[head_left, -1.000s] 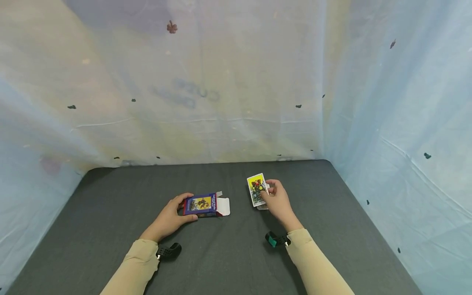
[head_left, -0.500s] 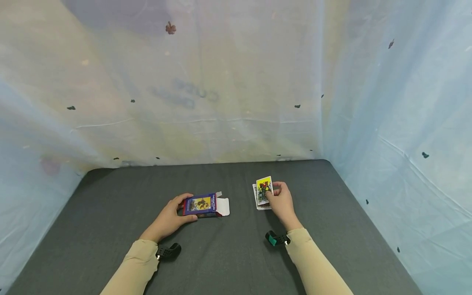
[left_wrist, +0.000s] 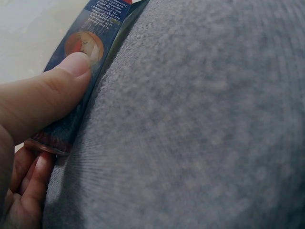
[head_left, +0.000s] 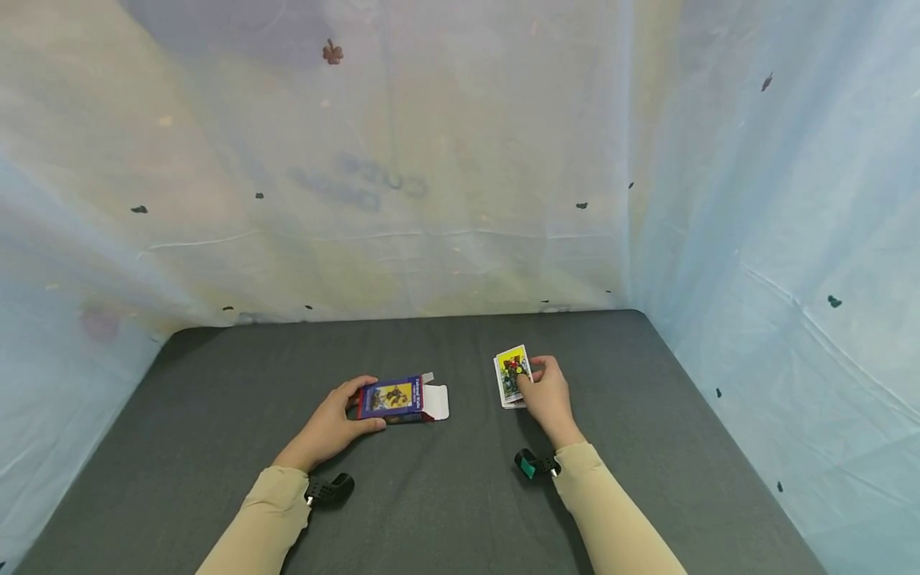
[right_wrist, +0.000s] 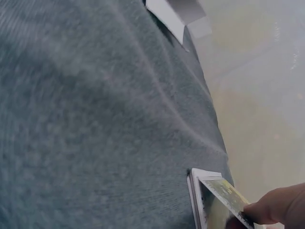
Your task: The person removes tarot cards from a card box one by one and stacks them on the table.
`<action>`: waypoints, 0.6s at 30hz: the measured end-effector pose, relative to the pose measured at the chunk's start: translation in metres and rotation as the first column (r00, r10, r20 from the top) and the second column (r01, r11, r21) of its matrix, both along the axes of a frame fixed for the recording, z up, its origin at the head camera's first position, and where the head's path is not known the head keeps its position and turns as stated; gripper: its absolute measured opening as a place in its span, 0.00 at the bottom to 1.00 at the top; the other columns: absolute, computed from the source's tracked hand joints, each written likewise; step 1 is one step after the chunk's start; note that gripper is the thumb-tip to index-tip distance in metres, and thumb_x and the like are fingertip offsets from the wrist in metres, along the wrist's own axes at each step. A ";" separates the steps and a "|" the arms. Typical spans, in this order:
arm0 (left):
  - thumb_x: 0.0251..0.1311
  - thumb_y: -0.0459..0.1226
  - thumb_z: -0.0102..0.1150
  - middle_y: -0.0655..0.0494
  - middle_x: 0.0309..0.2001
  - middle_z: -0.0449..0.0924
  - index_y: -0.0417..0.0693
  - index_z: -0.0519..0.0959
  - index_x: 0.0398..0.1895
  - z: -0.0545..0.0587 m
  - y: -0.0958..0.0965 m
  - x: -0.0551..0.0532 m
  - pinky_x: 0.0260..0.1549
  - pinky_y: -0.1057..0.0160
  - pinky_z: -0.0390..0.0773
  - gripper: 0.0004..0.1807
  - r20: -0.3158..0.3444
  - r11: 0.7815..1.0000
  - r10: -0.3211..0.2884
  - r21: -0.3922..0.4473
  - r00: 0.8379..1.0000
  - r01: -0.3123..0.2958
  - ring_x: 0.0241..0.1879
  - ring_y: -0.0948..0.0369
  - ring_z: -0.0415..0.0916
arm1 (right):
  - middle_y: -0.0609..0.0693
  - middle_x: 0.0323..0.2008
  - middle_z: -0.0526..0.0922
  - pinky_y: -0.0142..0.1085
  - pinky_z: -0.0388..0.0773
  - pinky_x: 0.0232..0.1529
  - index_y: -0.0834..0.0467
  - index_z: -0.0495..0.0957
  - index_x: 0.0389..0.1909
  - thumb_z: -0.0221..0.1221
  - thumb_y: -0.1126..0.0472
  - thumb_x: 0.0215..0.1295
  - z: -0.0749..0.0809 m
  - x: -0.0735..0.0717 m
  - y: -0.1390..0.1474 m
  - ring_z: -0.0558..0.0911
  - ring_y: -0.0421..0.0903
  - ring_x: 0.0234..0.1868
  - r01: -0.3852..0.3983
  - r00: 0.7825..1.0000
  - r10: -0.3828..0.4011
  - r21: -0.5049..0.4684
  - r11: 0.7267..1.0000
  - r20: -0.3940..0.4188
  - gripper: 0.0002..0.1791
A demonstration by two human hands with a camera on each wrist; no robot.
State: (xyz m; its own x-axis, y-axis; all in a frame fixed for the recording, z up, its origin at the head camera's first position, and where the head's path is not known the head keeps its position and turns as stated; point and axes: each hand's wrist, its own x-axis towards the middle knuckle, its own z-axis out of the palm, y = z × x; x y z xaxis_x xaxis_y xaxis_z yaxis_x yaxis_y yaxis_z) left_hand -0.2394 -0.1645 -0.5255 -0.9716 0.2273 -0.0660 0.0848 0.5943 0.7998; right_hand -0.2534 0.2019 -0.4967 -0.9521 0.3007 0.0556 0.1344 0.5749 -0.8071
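Observation:
In the head view my left hand [head_left: 333, 422] grips a blue and red card box [head_left: 390, 398] lying on the table, thumb on the near side and fingers at the far side. The box's white end flap [head_left: 435, 402] stands open toward the right. The left wrist view shows the thumb [left_wrist: 71, 71] pressed on the box's printed narrow side [left_wrist: 95, 33]. My right hand [head_left: 549, 399] pinches a picture card [head_left: 512, 369] with a yellow top. That card lies tilted over a small pile of cards [right_wrist: 194, 195], one edge raised in the right wrist view.
A dark grey cloth covers the table [head_left: 460, 495]. Pale patterned sheeting [head_left: 460, 200] hangs behind it and along both sides. Each wrist carries a black band, the right band [head_left: 535, 463] with a green patch.
The card in my right hand has shifted right and slightly nearer, coming over the pile, then slightly back left. My left hand and the box have stayed in place.

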 end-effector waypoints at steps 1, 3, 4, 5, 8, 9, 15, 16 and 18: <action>0.46 0.59 0.71 0.47 0.65 0.62 0.63 0.62 0.70 0.000 0.000 0.000 0.56 0.41 0.66 0.47 -0.001 1.000 0.000 -0.002 1.000 0.000 0.62 0.46 0.64 | 0.55 0.34 0.75 0.38 0.69 0.26 0.62 0.70 0.57 0.59 0.60 0.63 0.000 0.000 0.000 0.74 0.49 0.28 0.011 1.000 -0.011 0.019 1.000 0.007 0.23; 0.46 0.60 0.71 0.47 0.65 0.62 0.63 0.62 0.70 -0.001 0.000 -0.001 0.56 0.41 0.66 0.47 -0.003 1.000 0.001 -0.005 1.000 -0.001 0.62 0.46 0.65 | 0.56 0.34 0.76 0.38 0.69 0.26 0.62 0.70 0.57 0.60 0.59 0.63 0.000 0.001 0.000 0.75 0.49 0.28 0.028 1.000 -0.029 0.054 0.998 0.012 0.23; 0.46 0.60 0.71 0.47 0.65 0.62 0.63 0.62 0.70 -0.001 0.000 -0.001 0.56 0.41 0.66 0.47 -0.003 1.000 0.001 -0.006 1.000 -0.001 0.62 0.46 0.64 | 0.56 0.34 0.76 0.39 0.69 0.26 0.62 0.71 0.56 0.60 0.59 0.62 0.000 0.001 0.000 0.75 0.49 0.28 0.036 0.999 -0.037 0.069 0.997 0.013 0.23; 0.46 0.60 0.71 0.47 0.65 0.62 0.63 0.62 0.70 -0.001 0.000 -0.001 0.56 0.41 0.66 0.47 -0.003 1.000 0.002 -0.007 1.000 -0.002 0.62 0.46 0.64 | 0.56 0.34 0.77 0.39 0.69 0.25 0.63 0.71 0.56 0.60 0.59 0.62 0.000 0.001 0.000 0.75 0.50 0.28 0.042 0.999 -0.044 0.085 0.995 0.013 0.23; 0.46 0.59 0.71 0.46 0.65 0.62 0.63 0.62 0.70 -0.001 0.000 -0.001 0.56 0.41 0.66 0.46 -0.005 1.000 0.003 -0.007 1.000 -0.003 0.62 0.45 0.65 | 0.56 0.34 0.77 0.39 0.68 0.25 0.63 0.72 0.56 0.60 0.58 0.62 -0.002 0.002 0.001 0.74 0.50 0.27 0.052 0.998 -0.054 0.120 0.991 0.015 0.24; 0.46 0.59 0.71 0.46 0.65 0.62 0.63 0.62 0.70 -0.001 0.000 -0.001 0.56 0.41 0.66 0.46 -0.006 1.000 0.002 -0.008 1.000 -0.002 0.62 0.45 0.65 | 0.56 0.34 0.77 0.39 0.68 0.25 0.64 0.72 0.56 0.60 0.57 0.62 -0.002 0.002 0.002 0.74 0.49 0.27 0.052 0.998 -0.055 0.126 0.991 0.016 0.24; 0.47 0.59 0.71 0.46 0.66 0.62 0.62 0.62 0.70 -0.001 0.000 -0.001 0.56 0.41 0.67 0.46 -0.008 1.000 0.004 -0.008 1.000 -0.004 0.62 0.45 0.65 | 0.56 0.35 0.77 0.39 0.68 0.27 0.64 0.72 0.56 0.61 0.56 0.62 -0.004 0.002 0.003 0.75 0.49 0.29 0.053 0.998 -0.058 0.137 0.989 0.033 0.24; 0.47 0.59 0.71 0.46 0.66 0.62 0.62 0.62 0.69 -0.001 0.000 0.000 0.56 0.41 0.67 0.46 -0.007 1.000 0.005 -0.007 1.000 -0.005 0.62 0.45 0.65 | 0.56 0.35 0.77 0.39 0.68 0.27 0.64 0.72 0.55 0.61 0.57 0.62 -0.004 0.003 0.003 0.75 0.49 0.30 0.054 0.998 -0.059 0.138 0.989 0.035 0.23; 0.47 0.59 0.71 0.46 0.66 0.62 0.62 0.62 0.70 -0.001 0.000 0.000 0.56 0.41 0.67 0.46 -0.007 1.000 0.004 -0.005 1.000 -0.004 0.62 0.45 0.65 | 0.56 0.34 0.77 0.39 0.68 0.27 0.63 0.73 0.54 0.61 0.57 0.62 -0.004 0.002 0.004 0.74 0.49 0.30 0.054 0.998 -0.059 0.139 0.989 0.036 0.22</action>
State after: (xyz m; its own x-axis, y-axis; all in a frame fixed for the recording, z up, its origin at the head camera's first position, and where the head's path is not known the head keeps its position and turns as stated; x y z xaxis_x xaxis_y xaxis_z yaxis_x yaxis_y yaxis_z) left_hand -0.2397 -0.1642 -0.5263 -0.9729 0.2230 -0.0605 0.0876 0.5983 0.7965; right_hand -0.2510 0.2056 -0.5007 -0.9360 0.3462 0.0629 0.2002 0.6709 -0.7140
